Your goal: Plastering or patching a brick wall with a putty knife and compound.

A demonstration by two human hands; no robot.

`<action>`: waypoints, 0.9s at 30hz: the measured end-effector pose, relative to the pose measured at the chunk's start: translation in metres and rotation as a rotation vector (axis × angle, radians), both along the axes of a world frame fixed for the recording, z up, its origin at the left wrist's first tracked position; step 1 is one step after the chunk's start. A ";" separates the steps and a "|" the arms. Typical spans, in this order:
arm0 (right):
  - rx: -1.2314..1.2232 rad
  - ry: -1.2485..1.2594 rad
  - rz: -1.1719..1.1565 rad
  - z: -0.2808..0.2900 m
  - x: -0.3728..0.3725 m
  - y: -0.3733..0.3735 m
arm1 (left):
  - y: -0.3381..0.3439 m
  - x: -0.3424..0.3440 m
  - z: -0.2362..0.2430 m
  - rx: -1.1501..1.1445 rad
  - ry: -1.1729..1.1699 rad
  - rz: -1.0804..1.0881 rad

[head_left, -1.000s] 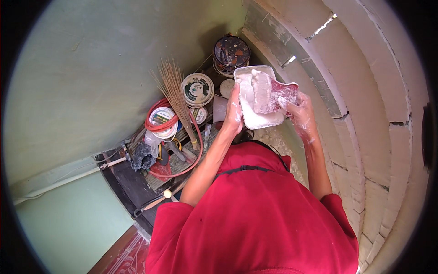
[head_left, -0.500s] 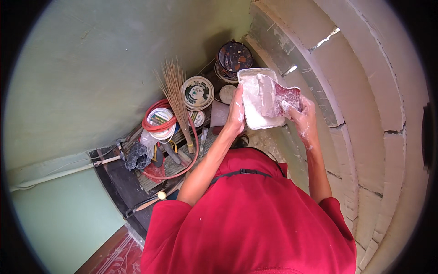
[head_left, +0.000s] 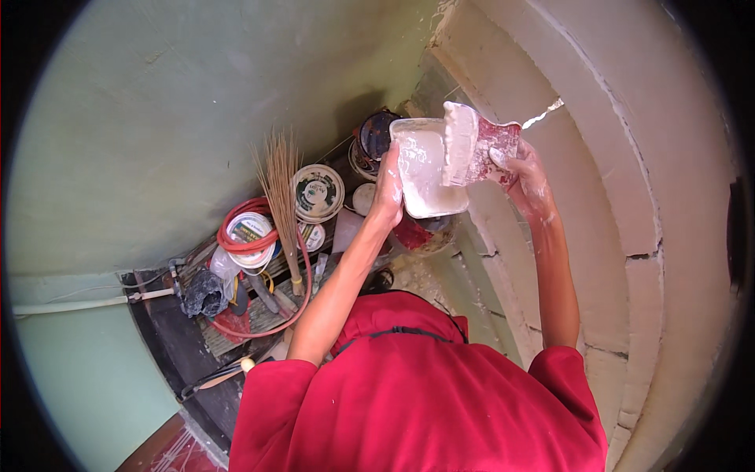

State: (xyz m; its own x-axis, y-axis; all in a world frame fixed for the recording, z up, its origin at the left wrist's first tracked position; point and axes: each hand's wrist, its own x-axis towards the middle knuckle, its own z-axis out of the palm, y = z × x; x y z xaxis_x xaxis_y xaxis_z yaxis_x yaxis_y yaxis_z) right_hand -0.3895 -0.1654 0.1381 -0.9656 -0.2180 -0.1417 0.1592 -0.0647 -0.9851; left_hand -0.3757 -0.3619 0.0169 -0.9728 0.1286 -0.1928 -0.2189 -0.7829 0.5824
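Note:
My left hand (head_left: pixel 388 189) is closed around the left side of a white rectangular tub (head_left: pixel 429 206), which holds wet white paste (head_left: pixel 421 161). In my right hand (head_left: pixel 527 175) is a wide red putty knife (head_left: pixel 491 149), its grip pinched between thumb and fingers. A thick ridge of paste lies along the blade's edge. The blade stands over the tub's right side; whether it touches the rim I cannot tell. White smears cover my right fingers and wrist.
Left of the tub stand a stick broom (head_left: pixel 279 189), a lidded bucket (head_left: pixel 318 193), a red hose (head_left: pixel 233 228), a black plastic bag (head_left: pixel 204 293) and a dark bucket (head_left: pixel 376 134). A green wall (head_left: pixel 141 141) rises on the left, a pale block wall (head_left: pixel 582 228) on the right.
The putty knife has lifted from the paste toward the tub's right rim, now carrying a thick ridge of paste. Tub and left hand sit slightly further left as the whole view has shifted.

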 end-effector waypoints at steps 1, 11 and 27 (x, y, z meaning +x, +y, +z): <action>-0.144 -0.066 0.015 -0.001 -0.006 0.001 | 0.001 -0.006 0.002 0.008 0.003 0.003; -0.349 -0.252 -0.001 -0.011 -0.020 -0.003 | -0.003 -0.023 0.003 0.029 0.085 -0.001; 0.785 0.784 -0.143 0.036 -0.165 -0.020 | -0.025 0.013 -0.020 0.073 -0.057 0.086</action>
State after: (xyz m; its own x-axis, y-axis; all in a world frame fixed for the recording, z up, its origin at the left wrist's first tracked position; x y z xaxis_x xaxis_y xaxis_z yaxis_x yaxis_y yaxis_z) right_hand -0.5545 -0.1850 0.1739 -0.8571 -0.2154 0.4679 -0.4832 0.6508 -0.5856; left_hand -0.3630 -0.3866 -0.0035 -0.9685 0.0611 -0.2413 -0.1805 -0.8401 0.5114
